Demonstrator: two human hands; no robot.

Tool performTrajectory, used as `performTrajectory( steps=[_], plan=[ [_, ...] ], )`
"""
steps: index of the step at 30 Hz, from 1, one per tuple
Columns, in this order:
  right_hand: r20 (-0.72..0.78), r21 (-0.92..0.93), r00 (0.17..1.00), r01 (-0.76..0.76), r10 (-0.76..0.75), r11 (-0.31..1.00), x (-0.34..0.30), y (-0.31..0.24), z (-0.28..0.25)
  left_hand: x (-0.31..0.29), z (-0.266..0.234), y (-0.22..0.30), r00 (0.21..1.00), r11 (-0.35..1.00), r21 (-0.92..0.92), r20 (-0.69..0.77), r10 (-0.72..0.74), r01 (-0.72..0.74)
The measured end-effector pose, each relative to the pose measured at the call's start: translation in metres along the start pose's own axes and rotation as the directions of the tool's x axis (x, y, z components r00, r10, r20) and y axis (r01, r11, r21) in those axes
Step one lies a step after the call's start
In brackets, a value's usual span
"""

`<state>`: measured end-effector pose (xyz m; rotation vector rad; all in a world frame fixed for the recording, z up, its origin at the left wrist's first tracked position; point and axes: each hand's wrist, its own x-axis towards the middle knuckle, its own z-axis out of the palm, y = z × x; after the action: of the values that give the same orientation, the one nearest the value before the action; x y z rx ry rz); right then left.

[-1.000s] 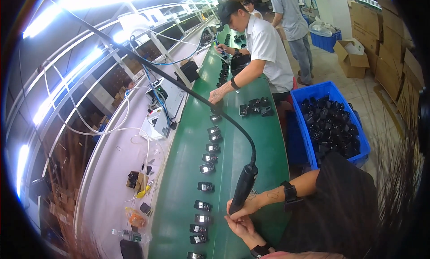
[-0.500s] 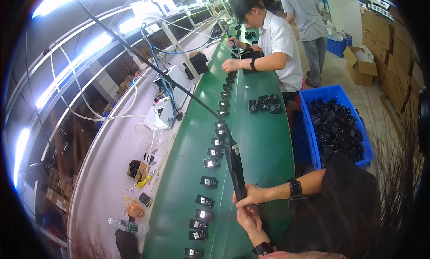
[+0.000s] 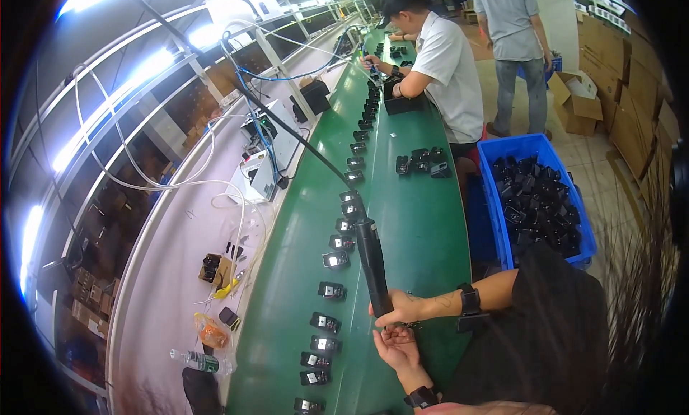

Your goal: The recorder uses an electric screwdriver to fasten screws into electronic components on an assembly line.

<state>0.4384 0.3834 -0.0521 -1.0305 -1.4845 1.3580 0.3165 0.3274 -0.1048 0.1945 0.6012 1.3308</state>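
My right hand (image 3: 400, 309) is closed round the lower part of a black electric screwdriver (image 3: 371, 260), held upright over the green belt (image 3: 423, 228). A dark cable runs from its top toward the upper left. Just below, my left hand (image 3: 400, 349) is palm up with curled fingers near the tool's lower end. Small dark bits show at its fingertips, too small to name. Left of the tool, a row of small black casings (image 3: 331, 291) with silvery parts lies along the belt.
A blue crate (image 3: 588, 251) full of black parts stands at the right. A co-worker in a white shirt (image 3: 452, 70) sits farther up the belt, near a black bin (image 3: 403, 105). On the left ledge lie a plastic bottle (image 3: 194, 360) and an orange bag (image 3: 210, 331).
My left hand has dropped slightly from the screwdriver's lower end, and its fingers have loosened. The screwdriver has shifted a little left. The co-worker's arm has drawn back toward the black bin.
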Motion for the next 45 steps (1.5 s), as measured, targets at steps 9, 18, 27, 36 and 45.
performTrajectory(
  steps=[9,18,27,36,45],
  plan=[
    [0.041,0.148,0.999,0.025,-0.032,0.989,-0.003,0.007,-0.001,0.004,-0.013,-0.003,0.996,0.997,0.062,0.086,0.032,-0.037],
    [-0.021,0.136,0.999,0.045,-0.042,0.990,0.007,0.007,-0.006,0.007,-0.004,0.000,0.997,0.996,-0.041,0.025,0.077,-0.076],
    [-0.094,0.131,0.992,0.094,-0.082,0.987,0.000,0.021,0.001,0.005,-0.011,-0.003,0.998,0.990,0.138,0.054,0.032,-0.039],
    [-0.172,0.007,0.985,-0.002,0.003,1.000,-0.011,-0.009,-0.008,0.008,0.014,-0.009,0.998,0.996,0.084,0.056,-0.009,0.004],
    [-0.210,0.024,0.967,-0.139,0.141,0.990,-0.035,-0.038,-0.004,0.009,0.008,0.007,0.794,0.773,-0.229,0.334,-0.508,0.591]
  ],
)
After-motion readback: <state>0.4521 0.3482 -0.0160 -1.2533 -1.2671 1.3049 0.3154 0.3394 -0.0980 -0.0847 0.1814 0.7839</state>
